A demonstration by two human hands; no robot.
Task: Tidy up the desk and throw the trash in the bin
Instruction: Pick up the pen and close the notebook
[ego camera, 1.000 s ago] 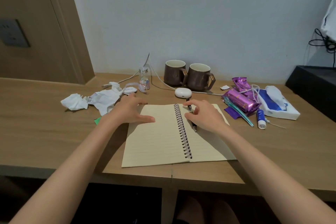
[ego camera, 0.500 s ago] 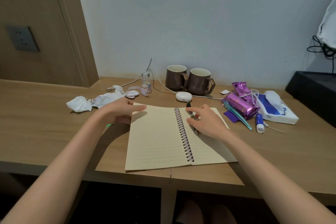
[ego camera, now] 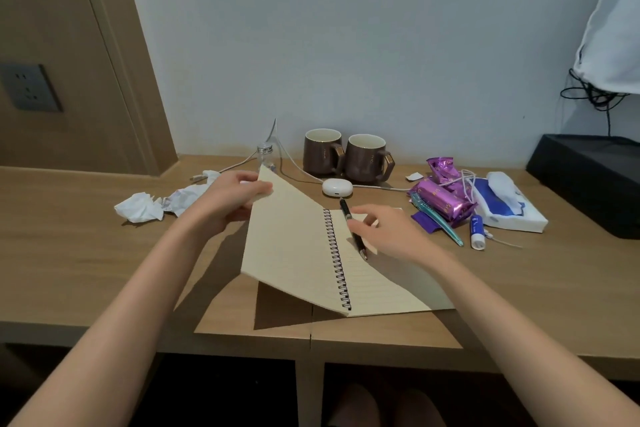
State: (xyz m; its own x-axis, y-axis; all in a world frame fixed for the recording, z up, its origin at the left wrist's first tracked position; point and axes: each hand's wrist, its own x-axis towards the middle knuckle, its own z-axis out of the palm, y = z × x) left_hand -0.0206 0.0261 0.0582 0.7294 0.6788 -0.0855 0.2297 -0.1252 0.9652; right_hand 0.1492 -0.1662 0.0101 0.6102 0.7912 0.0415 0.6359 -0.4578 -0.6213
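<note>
A spiral notebook [ego camera: 298, 253] with cream lined pages lies open on the wooden desk [ego camera: 86, 263]. My left hand [ego camera: 232, 199] grips the top left corner of its left half and holds that half raised off the desk. My right hand [ego camera: 391, 234] rests on the right page, its fingers around a black pen [ego camera: 353, 230] that lies beside the spiral. Crumpled white tissues [ego camera: 156, 204] lie left of the notebook. Purple snack wrappers [ego camera: 441, 196] are heaped to the right.
Two brown mugs [ego camera: 346, 156] stand against the wall, with a small glass bottle [ego camera: 265, 154], a white earbud case [ego camera: 337, 187] and a white cable. A tissue pack [ego camera: 509, 208], a small blue tube [ego camera: 477, 231] and a teal toothbrush [ego camera: 440, 224] lie right. A black box [ego camera: 588, 180] sits far right.
My left hand took hold of the notebook's left corner and lifted the left half up toward the right. My right hand stayed on the pen.
</note>
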